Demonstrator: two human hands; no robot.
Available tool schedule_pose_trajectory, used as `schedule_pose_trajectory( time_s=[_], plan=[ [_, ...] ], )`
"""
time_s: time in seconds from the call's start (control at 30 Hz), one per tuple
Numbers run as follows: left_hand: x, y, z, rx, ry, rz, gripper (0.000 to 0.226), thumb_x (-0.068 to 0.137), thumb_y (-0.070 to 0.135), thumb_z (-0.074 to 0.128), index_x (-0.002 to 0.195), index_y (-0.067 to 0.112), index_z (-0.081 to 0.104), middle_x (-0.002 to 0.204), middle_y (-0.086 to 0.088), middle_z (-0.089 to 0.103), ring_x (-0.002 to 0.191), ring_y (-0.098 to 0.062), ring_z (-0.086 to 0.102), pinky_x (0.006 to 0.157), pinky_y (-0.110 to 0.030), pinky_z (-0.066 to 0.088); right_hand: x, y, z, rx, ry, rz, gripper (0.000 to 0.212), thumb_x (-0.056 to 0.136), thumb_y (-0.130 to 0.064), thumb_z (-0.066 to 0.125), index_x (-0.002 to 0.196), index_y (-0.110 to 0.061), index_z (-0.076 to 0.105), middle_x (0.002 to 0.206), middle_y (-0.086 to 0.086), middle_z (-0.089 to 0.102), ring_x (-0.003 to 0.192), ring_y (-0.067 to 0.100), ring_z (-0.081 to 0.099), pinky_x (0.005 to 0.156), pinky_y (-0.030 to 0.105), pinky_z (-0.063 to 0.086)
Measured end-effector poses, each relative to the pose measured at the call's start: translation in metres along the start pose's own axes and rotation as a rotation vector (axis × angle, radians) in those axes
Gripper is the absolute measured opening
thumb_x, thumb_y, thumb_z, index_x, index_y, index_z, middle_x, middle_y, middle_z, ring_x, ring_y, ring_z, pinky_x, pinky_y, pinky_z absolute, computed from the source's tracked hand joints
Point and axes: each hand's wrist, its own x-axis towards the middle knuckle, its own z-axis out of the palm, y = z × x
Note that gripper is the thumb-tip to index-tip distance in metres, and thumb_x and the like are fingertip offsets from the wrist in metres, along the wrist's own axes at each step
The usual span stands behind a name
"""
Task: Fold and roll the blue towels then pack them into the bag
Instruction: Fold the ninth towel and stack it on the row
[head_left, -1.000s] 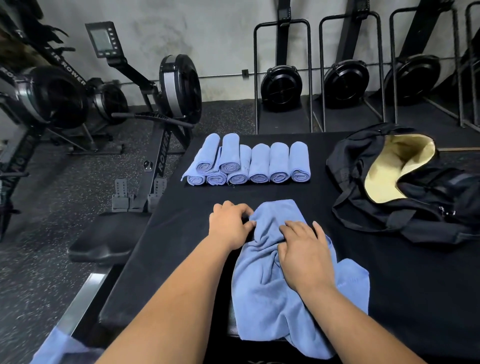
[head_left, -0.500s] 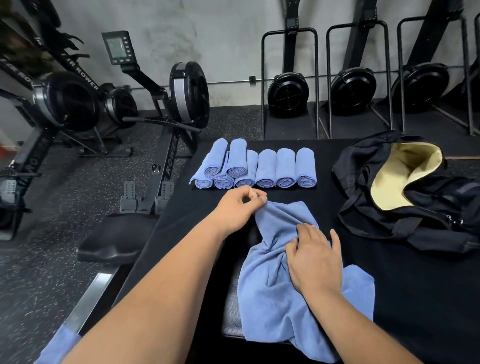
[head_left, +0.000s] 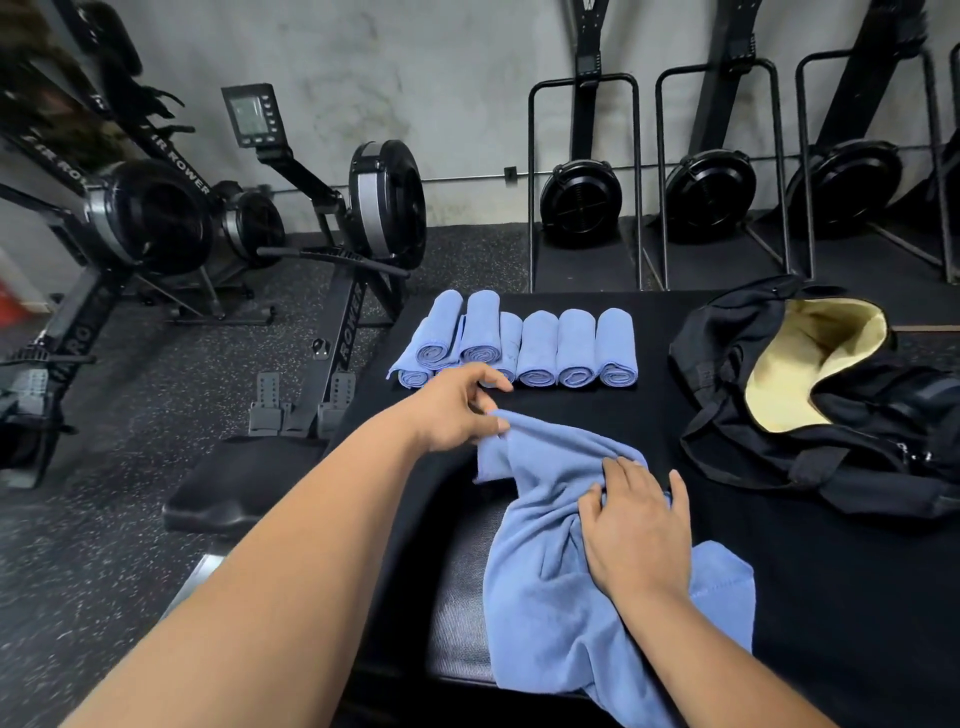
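1. The left hand has pinched the towel by its far corner and drawn it leftward; the right hand grips its bunched middle.
2. The towel lies crumpled at the surface near edge, so spreading has started and folding probably comes next.

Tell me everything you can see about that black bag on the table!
The black bag is a soft, floppy fabric duffel, slumped on the right side of the black table. Its top gapes open, showing a pale yellow lining; nothing lies in the part that shows. Dark straps droop along its near side. Only the table touches it.
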Motion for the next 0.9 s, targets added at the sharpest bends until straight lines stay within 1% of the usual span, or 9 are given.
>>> schedule_pose_trajectory(
  time_s=[0.17,0.27,0.37,0.47,0.6,0.67,0.77,0.83,0.9],
  plan=[
    [0.007,-0.001,-0.015,0.333,0.259,0.055,0.022,0.096,0.01,0.07,0.11,0.026,0.071,0.09,0.007,0.07,0.077,-0.009,0.061,0.075,-0.026,0.045,0.002,0.003,0.004,0.034,0.02,-0.02,0.053,0.099,-0.037,0.033,0.131,-0.012,0.068,0.127,0.002,0.071,0.125,0.02,0.062,0.126,0.051,0.023],
    [0.003,-0.002,-0.011,0.47,0.372,0.158,0.019,0.1,0.008,0.061,0.108,0.02,0.074,0.099,-0.001,0.069,0.089,-0.019,0.062,0.079,-0.032,0.046,0.01,0.009,0.003,0.01,-0.013,-0.099,0.056,0.098,-0.04,0.029,0.127,-0.016,0.069,0.129,0.0,0.07,0.125,0.019,0.062,0.125,0.054,0.022],
    [0.001,-0.007,-0.005,0.471,0.549,0.236,0.02,0.101,0.009,0.058,0.113,0.017,0.071,0.112,-0.005,0.063,0.098,-0.021,0.06,0.084,-0.032,0.045,0.027,0.021,-0.009,-0.103,-0.224,-0.087,0.066,0.099,-0.048,0.019,0.147,-0.023,0.056,0.158,-0.001,0.05,0.148,0.018,0.041,0.127,0.052,0.009],
    [-0.005,-0.026,0.016,0.576,0.558,0.229,0.034,0.093,0.006,0.066,0.126,0.013,0.067,0.123,-0.014,0.059,0.107,-0.034,0.059,0.093,-0.041,0.049,0.039,0.032,-0.019,-0.195,-0.304,-0.067,0.062,0.105,-0.05,0.03,0.16,-0.022,0.037,0.172,0.003,0.024,0.159,0.026,0.016,0.127,0.051,0.004],
    [-0.033,-0.052,0.051,0.696,0.58,0.198,0.041,0.087,0.014,0.069,0.128,0.016,0.066,0.122,-0.011,0.058,0.102,-0.036,0.056,0.088,-0.044,0.048,0.032,0.027,-0.022,0.071,-0.16,-0.371,0.055,0.096,-0.036,0.058,0.147,-0.017,0.056,0.159,0.004,0.048,0.145,0.027,0.046,0.119,0.046,0.037],
    [-0.048,-0.061,0.065,0.681,0.587,0.212,0.035,0.093,0.025,0.065,0.127,0.018,0.065,0.121,-0.006,0.057,0.101,-0.032,0.055,0.087,-0.045,0.047,0.022,0.024,-0.021,0.135,-0.291,-0.504,0.056,0.1,-0.049,0.042,0.15,-0.027,0.052,0.16,-0.007,0.047,0.147,0.015,0.043,0.124,0.041,0.025],
    [-0.07,-0.068,0.083,0.637,0.569,0.252,0.033,0.1,0.037,0.055,0.127,0.02,0.064,0.124,-0.001,0.059,0.107,-0.025,0.056,0.091,-0.042,0.047,0.017,0.026,-0.02,-0.044,-0.342,-0.344,0.064,0.103,-0.057,0.02,0.157,-0.031,0.042,0.167,-0.01,0.034,0.154,0.01,0.028,0.127,0.045,0.01],
    [-0.083,-0.067,0.091,0.624,0.506,0.301,0.033,0.1,0.041,0.054,0.126,0.022,0.064,0.125,0.003,0.061,0.11,-0.023,0.057,0.097,-0.042,0.048,0.019,0.029,-0.023,-0.092,-0.344,-0.205,0.06,0.108,-0.055,0.021,0.159,-0.028,0.037,0.169,-0.008,0.029,0.155,0.012,0.024,0.127,0.046,0.011],
    [-0.095,-0.061,0.096,0.606,0.41,0.375,0.033,0.1,0.042,0.057,0.126,0.023,0.063,0.126,0.006,0.063,0.116,-0.02,0.058,0.102,-0.042,0.047,0.019,0.03,-0.027,-0.052,-0.35,-0.225,0.067,0.103,-0.061,0.015,0.158,-0.028,0.038,0.168,-0.006,0.031,0.154,0.015,0.025,0.125,0.042,0.019]
  ],
)
